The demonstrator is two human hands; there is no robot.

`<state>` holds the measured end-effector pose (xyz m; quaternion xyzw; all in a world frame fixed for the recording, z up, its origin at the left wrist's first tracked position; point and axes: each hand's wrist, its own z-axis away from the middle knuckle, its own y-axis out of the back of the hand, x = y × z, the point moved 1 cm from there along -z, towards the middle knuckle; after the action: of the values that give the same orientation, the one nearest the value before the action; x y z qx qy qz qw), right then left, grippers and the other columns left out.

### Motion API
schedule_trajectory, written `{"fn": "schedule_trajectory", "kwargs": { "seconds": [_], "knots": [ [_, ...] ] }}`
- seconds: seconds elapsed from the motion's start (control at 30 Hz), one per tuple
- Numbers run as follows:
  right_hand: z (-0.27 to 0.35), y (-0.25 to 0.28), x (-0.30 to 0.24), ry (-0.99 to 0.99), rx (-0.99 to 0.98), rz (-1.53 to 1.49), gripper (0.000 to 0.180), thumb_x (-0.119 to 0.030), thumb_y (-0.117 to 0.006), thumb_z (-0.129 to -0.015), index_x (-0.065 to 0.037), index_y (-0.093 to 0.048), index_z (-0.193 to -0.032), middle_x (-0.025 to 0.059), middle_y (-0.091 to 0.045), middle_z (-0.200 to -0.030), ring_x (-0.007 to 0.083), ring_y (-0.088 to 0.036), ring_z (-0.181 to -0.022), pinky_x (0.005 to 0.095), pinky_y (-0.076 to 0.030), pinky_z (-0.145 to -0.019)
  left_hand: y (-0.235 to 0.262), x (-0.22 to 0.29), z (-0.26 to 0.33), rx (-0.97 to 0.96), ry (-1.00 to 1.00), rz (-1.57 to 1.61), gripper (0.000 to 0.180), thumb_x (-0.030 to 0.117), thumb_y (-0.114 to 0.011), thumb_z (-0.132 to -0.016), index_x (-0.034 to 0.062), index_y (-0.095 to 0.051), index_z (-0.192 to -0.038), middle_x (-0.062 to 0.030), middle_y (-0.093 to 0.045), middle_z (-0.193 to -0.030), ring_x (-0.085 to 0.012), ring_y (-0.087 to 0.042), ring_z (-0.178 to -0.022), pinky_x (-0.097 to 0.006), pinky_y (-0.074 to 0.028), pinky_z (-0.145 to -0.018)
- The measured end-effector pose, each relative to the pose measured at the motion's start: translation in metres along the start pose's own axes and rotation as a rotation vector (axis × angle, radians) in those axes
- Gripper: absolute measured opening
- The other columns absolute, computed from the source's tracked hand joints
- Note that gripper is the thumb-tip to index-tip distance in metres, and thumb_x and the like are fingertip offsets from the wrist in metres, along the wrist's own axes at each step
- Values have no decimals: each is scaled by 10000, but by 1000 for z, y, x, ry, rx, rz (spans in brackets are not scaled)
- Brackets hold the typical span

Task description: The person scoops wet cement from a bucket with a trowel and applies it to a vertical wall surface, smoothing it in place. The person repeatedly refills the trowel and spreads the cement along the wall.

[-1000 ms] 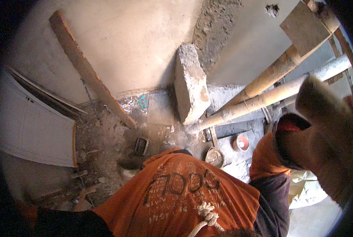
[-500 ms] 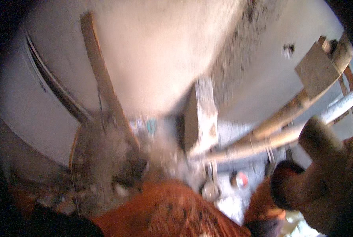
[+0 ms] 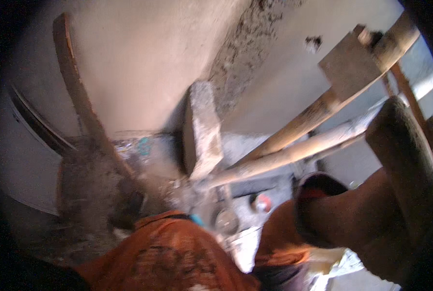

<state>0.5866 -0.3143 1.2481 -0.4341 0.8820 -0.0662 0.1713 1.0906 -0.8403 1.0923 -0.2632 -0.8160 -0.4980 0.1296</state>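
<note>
My right arm, in an orange sleeve (image 3: 279,233) with a dark cuff, reaches to the right edge. Its bare forearm (image 3: 357,213) runs beside a thick, blunt-ended wooden piece (image 3: 400,140) close to the camera. The fingers of my right hand are lost in the dark rim, so I cannot tell whether they hold this piece. My left hand is out of view. Beyond the arm, two wooden poles (image 3: 294,153) slant up to the right, and a square brown board (image 3: 350,65) lies against the upper one.
A long plank (image 3: 75,82) leans on the plastered wall (image 3: 148,58) at the left. A rough pale block (image 3: 204,136) stands upright by the wall's foot. Below the poles are a round grey pan-like thing (image 3: 226,221) and a small red-and-white round item (image 3: 261,203).
The view has swung, so the wall, plank, block and poles sit farther left. More of my right forearm and the blunt wooden piece shows.
</note>
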Motion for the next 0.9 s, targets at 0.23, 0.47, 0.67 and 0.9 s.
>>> {"fn": "schedule_trajectory", "kwargs": {
  "seconds": [0.23,0.47,0.67,0.9],
  "knots": [
    [19,24,-21,36,70,62,310,-135,-655,-816,-81,-520,-1090,102,-549,-851,188,-523,-666,339,-466,-624,18,67,-69,139,-137,82,520,228,-690,-884,46,-542,-1348,-148,-588,-1334,-273,-568,-1203,-384,-439,-1034],
    [36,20,-30,62,269,168,291,-118,-657,-807,-77,-528,-1065,101,-549,-812,188,-527,-647,336,-476,-610,44,174,-130,273,-339,286,517,225,-695,-882,43,-549,-1342,-151,-597,-1325,-271,-575,-1196,-380,-442,-1032],
    [196,106,-21,-589,659,193,316,-103,-710,-807,-21,-522,-1048,90,-601,-851,186,-584,-688,315,-498,-619,-9,327,-94,140,-574,666,514,223,-700,-880,39,-555,-1337,-153,-605,-1316,-269,-582,-1189,-376,-444,-1031],
    [492,198,-66,-1539,801,779,331,-218,-742,-840,35,-680,-1043,106,-702,-1019,195,-649,-912,349,-517,-800,-239,386,186,-806,-745,612,503,240,-726,-847,3,-596,-1271,-175,-659,-1218,-292,-616,-1150,-373,-461,-1003]
  ]
}}
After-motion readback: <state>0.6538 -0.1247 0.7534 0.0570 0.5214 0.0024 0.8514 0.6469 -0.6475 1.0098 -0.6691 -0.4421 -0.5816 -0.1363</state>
